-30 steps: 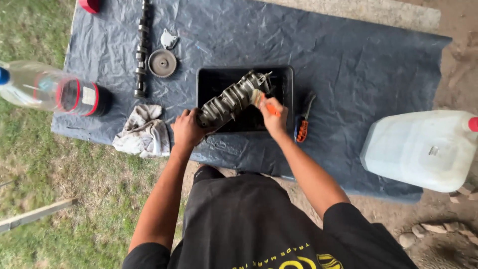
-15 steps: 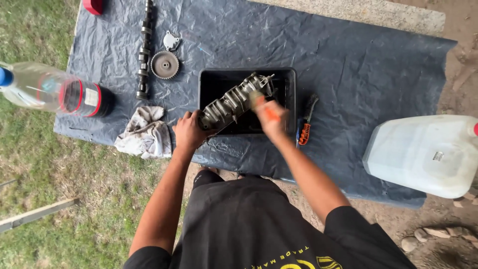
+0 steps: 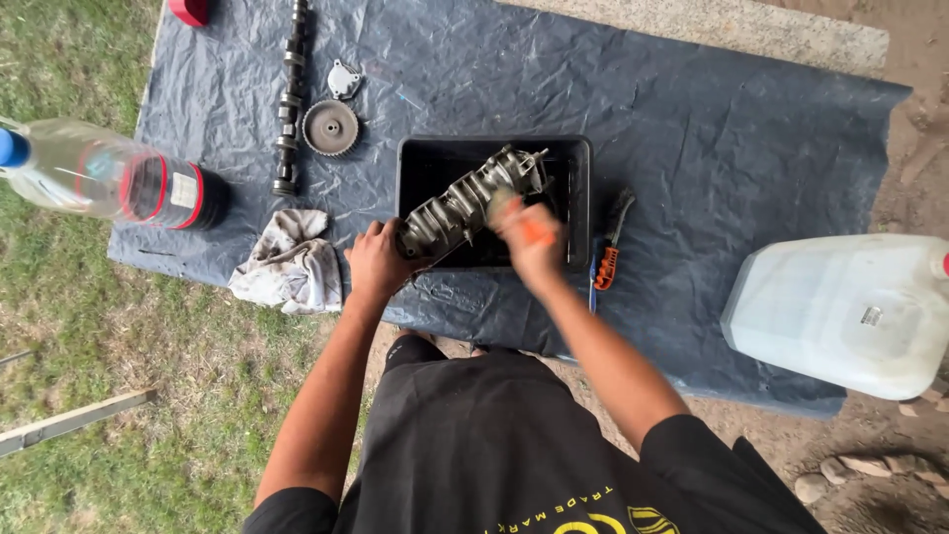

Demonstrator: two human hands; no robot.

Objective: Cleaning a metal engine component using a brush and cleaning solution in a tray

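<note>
A dark tarp [image 3: 692,129] is spread over the ground, with grass to its left and dirt to its right. A white jug [image 3: 840,311] is seen lying at the right edge, and a clear bottle [image 3: 94,178] with a red-banded dark end at the left. At the middle a black tray [image 3: 581,198] is set, and nothing loose can be made out in it. A ribbed metal engine part [image 3: 465,203] is held over the tray, its long axis slanted from near-left up to far-right. Its near end is gripped by the left hand [image 3: 379,262], fingers clenched round it. The right hand [image 3: 529,237] is blurred just right of the part's middle, closed on something orange [image 3: 539,232], probably a brush; contact with the part cannot be told. A rag [image 3: 289,262] lies just left of the left hand. Further back a camshaft [image 3: 289,99], a gear [image 3: 330,127] and a small cover plate [image 3: 343,79] are laid out. An orange-handled tool [image 3: 608,252] is seen beside the tray's right wall.
</note>
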